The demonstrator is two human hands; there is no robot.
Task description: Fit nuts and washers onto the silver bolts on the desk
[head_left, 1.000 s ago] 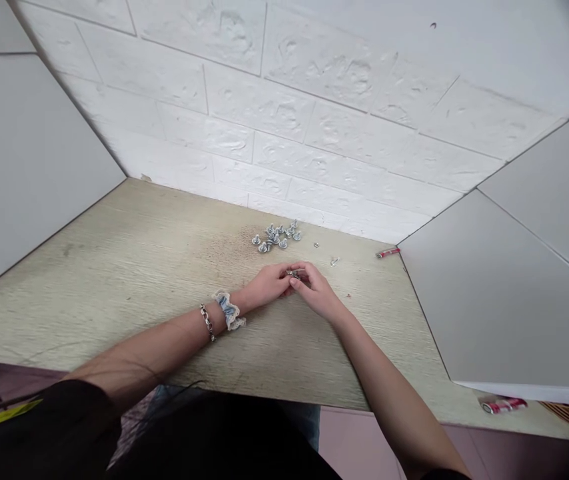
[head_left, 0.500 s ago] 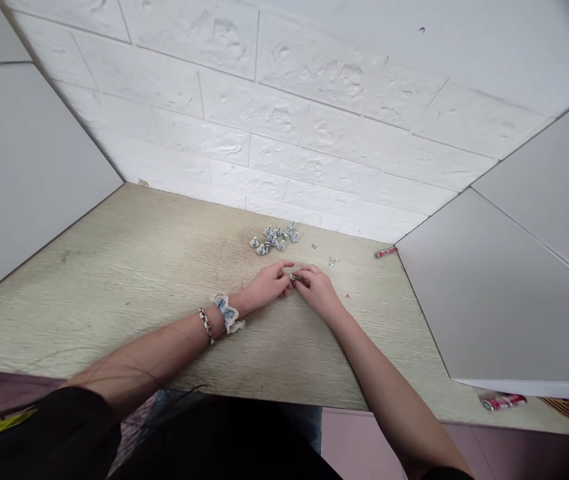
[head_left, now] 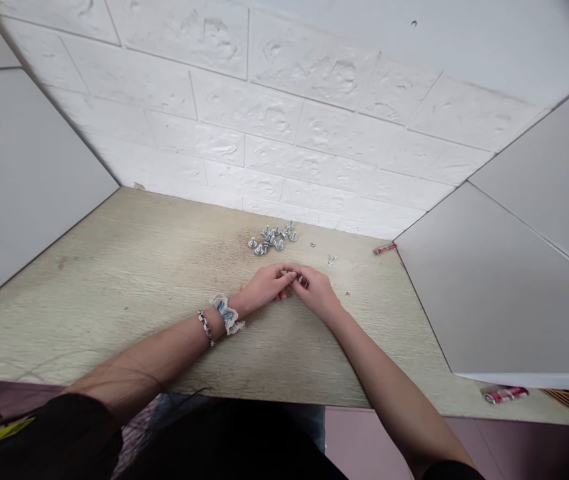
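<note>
White brick-patterned wall covering [head_left: 274,113] backs the work area in the head view. Plain grey-white panels flank it at the left [head_left: 29,180] and right [head_left: 524,287]. The pale wood-grain tabletop [head_left: 154,267] carries a brown speckled patch beside a cluster of silver bolts [head_left: 272,240] near the wall. A small metal bit [head_left: 313,245] and a clear piece [head_left: 332,261] lie to the right of the cluster. One red cylinder [head_left: 384,249] lies at the right panel's rear corner; a second red cylinder [head_left: 506,395] lies beyond that panel, near the front edge.

The left hand [head_left: 266,287] and right hand [head_left: 317,291] meet in front of the bolts. Both pinch a small metal part [head_left: 298,277] between their fingertips, largely hidden by the fingers. Half a second earlier, the left thumb and forefinger stand apart; now they are closed together at the part. The bolt cluster keeps its arrangement.
</note>
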